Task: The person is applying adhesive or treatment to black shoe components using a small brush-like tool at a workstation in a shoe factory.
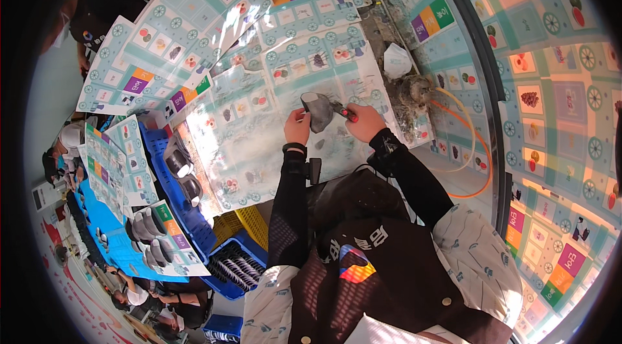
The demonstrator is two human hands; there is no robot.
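Over the middle of the worktop, my left hand (297, 127) is closed on the side of a grey shoe (317, 113) with a pale patch at its far end. My right hand (366, 123) grips a small hand tool (348, 113) with a red and black handle. Its dark head sits close against the shoe's right side; I cannot tell whether they touch. A small grey patch or scrap (320, 144) shows on the worktop (259, 169) just below the shoe. Printed, dust-whitened sheets cover that worktop.
A blue crate (155, 143) with dark and white shoes stands left, near a blue basket (249, 243) of dark pieces. Several grey shoe parts (149, 237) lie on a board. To the right are a white mask (397, 61), dusty clutter and an orange hose (484, 169). Another person (107, 7) is far left.
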